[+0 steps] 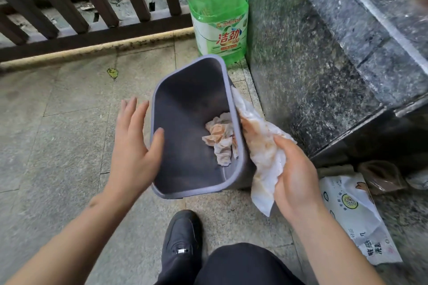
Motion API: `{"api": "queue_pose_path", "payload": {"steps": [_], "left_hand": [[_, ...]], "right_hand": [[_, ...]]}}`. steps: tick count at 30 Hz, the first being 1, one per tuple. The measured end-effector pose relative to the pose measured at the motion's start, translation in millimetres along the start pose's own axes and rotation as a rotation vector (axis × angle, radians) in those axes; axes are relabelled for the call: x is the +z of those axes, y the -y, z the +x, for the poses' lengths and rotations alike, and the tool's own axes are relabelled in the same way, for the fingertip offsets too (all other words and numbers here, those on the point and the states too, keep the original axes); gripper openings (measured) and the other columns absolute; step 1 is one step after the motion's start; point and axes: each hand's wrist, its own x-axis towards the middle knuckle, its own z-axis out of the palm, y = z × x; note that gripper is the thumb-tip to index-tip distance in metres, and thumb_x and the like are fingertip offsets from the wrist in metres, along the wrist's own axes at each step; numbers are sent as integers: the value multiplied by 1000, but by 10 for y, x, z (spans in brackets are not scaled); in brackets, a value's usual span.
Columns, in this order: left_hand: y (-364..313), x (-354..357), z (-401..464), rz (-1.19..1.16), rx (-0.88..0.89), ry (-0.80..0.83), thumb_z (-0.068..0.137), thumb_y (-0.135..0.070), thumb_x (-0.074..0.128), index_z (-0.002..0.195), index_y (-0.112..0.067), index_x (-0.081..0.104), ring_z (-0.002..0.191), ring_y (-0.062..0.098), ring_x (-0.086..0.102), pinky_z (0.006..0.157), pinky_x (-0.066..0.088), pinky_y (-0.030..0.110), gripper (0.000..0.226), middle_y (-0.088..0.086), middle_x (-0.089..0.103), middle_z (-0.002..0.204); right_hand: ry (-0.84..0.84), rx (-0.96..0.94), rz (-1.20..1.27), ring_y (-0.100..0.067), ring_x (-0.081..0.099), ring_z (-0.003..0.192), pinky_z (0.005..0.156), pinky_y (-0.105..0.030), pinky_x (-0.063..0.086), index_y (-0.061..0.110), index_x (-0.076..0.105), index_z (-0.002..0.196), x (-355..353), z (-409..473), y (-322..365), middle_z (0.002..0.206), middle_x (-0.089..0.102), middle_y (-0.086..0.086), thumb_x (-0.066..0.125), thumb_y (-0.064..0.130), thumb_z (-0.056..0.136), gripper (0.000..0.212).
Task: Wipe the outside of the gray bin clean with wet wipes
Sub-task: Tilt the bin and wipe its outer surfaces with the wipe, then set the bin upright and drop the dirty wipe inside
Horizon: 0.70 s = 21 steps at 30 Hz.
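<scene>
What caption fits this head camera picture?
Right hand wipes the gray bin outside with a stained wet wipe; left hand steadies its rim.

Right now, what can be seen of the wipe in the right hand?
The wipe is a thin, white, crumpled sheet stained orange-brown over much of its middle. The right hand grips its lower part with curled fingers; its upper end lies against the outer right wall of the gray bin, just below the rim, and a loose corner hangs down beside the palm. It looks damp and used. A second, balled-up stained wipe lies apart, inside the bin.
</scene>
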Motion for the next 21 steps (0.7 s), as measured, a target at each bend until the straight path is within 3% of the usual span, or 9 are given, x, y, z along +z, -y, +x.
{"api": "queue_pose_path", "payload": {"steps": [3,6,8,10,11,14,15,16,21], "left_hand": [[236,162,-136,79,-29,200,100,-14,55,160,-11,15,156,13,-5,126,1,29,73,5,2,170],[222,323,-255,0,18,313,97,4,42,161,-12,11,156,10,-6,118,-3,8,73,2,-7,170],[149,380,-246,-19,24,305,92,12,36,160,-9,15,156,10,-5,111,-6,-1,74,2,-7,170],[69,427,-243,-54,15,284,90,15,34,158,-6,19,156,13,-6,111,-7,0,73,4,-5,170],[26,448,-253,-79,11,277,89,16,33,158,-6,21,156,15,-7,111,-8,0,73,4,-4,169],[-65,491,-292,-157,7,243,84,22,33,156,-4,27,155,18,-7,111,-7,1,76,4,2,169],[-78,497,-297,-171,7,226,82,23,32,155,-4,28,155,17,-6,112,-7,1,78,4,4,169],[-84,502,-297,-176,10,214,81,24,32,155,-4,29,155,16,-6,112,-6,1,79,4,5,168],[-87,501,-265,-145,18,219,81,22,31,157,-7,24,152,4,-11,110,-6,-2,82,-5,2,169]], "right_hand": [[-42,-95,-73,-12,69,116,111,-41,47,19,74,116,12,-36,61,119,76,2,65,38,83,39],[-50,-281,-314,5,71,96,82,-16,53,27,79,98,63,-85,144,102,79,16,56,25,101,23],[-13,-453,-598,-16,58,106,68,-18,51,18,73,112,103,-127,222,108,75,-6,46,24,107,28],[-15,-669,-814,-12,54,67,61,-22,49,7,66,115,136,-152,334,96,73,-20,42,26,107,32],[-18,-739,-852,-22,62,85,65,-31,49,3,65,116,152,-143,409,93,72,-21,40,27,106,35],[120,-841,-746,-12,58,117,85,-43,45,3,57,138,363,-183,720,117,72,-9,40,23,107,41],[185,-823,-652,-7,59,126,97,-29,52,5,54,144,457,-205,808,132,70,1,41,22,106,44],[240,-793,-544,-5,56,134,117,-26,40,7,55,144,547,-213,887,140,65,6,43,21,105,44],[235,-569,-316,7,72,94,79,-11,54,23,73,96,775,-124,997,88,78,23,50,12,102,26]]}}
